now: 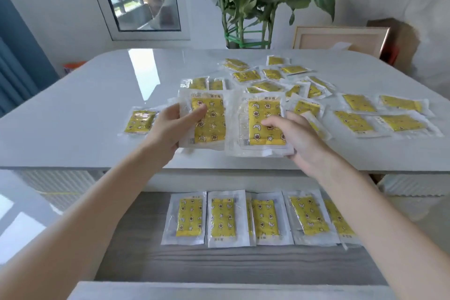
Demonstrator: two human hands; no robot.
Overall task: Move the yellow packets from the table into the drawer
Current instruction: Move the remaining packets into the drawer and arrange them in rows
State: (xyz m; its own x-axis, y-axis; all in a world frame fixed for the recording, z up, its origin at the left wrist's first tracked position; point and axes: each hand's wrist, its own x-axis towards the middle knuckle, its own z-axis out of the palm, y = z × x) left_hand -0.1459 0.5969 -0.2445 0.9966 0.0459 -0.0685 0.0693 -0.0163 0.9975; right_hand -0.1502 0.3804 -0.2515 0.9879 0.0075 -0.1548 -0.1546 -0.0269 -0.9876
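left hand pinches a clear-edged yellow packet, apparently star-printed.

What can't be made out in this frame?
Head view only.
- Last drawer packet: partly covered by the right forearm.
- Fingers of the left hand and right hand: mostly behind the left packet and right packet they hold.
- Packet print: too small to read.
- Table pile count: packets overlap.
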